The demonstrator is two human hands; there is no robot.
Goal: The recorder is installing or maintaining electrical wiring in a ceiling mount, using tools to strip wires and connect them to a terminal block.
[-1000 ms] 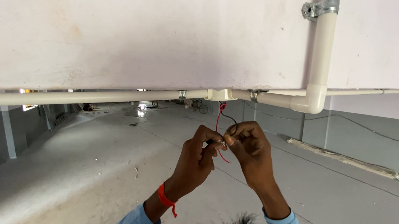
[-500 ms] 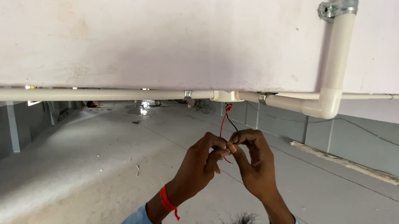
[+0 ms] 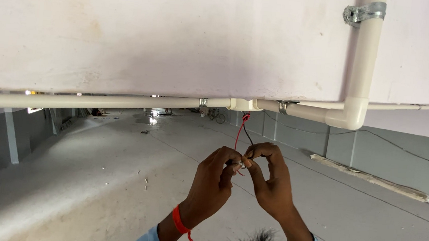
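A red wire (image 3: 238, 132) and a black wire (image 3: 247, 135) hang from a white junction fitting (image 3: 244, 105) on the conduit pipe (image 3: 98, 101) that runs under the ceiling. My left hand (image 3: 215, 179) and my right hand (image 3: 266, 175) are raised together just below the fitting. The fingertips of both pinch the wire ends where they meet, about a small bare metal tip (image 3: 242, 164). A red thread band (image 3: 181, 222) circles my left wrist. Light blue sleeves show at the bottom edge.
A vertical white pipe (image 3: 365, 56) with a metal clamp (image 3: 363, 13) joins an elbow (image 3: 350, 113) at the right. A thinner pipe (image 3: 409, 107) runs on rightwards. A long conduit piece (image 3: 373, 180) lies against the grey surface beyond. Bicycles (image 3: 216, 115) stand far off.
The view has shifted so the pipes sit further right and higher. Both hands stay pinched on the wire ends, having moved slightly lower and right; the fingers have worked at the joint.
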